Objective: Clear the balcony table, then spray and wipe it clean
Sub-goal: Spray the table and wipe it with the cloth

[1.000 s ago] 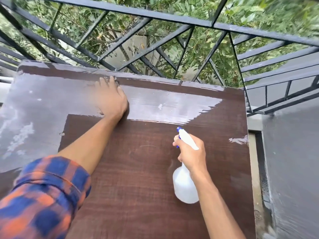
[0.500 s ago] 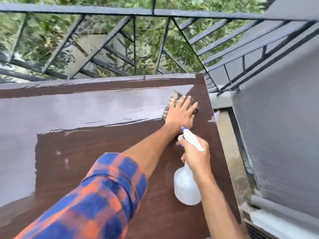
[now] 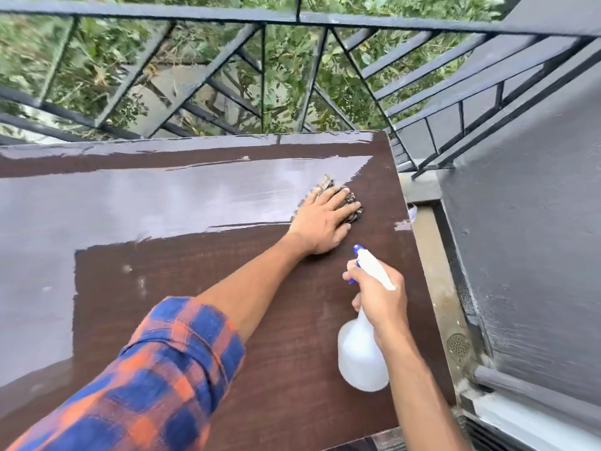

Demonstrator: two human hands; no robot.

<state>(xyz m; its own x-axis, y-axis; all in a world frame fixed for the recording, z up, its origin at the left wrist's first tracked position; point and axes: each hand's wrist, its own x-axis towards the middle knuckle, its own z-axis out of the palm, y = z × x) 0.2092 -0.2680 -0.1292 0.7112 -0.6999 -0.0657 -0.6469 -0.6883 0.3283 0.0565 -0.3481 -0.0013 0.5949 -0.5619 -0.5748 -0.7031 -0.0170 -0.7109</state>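
The desk [image 3: 292, 320], a dark brown wood-grain top set against the balcony railing [image 3: 325, 19], carries nothing but the cloth and the two hands, so clearing looks done and the wiping step is in hand. A wide wet sheen runs across its far half and down its left side, while the near middle shows dry grain. The patterned cloth [image 3: 349, 203] lies near the far right corner at the end of that wet band, pinned flat under the left hand [image 3: 322, 222], whose fingers are spread and pressing down rather than curled. The right hand [image 3: 379, 297] is wrapped around the neck of a white spray bottle [image 3: 362, 356] with a blue trigger, held above the desk's right side. The next move likely calls for drawing the cloth across the dry near area, perhaps after spraying there.
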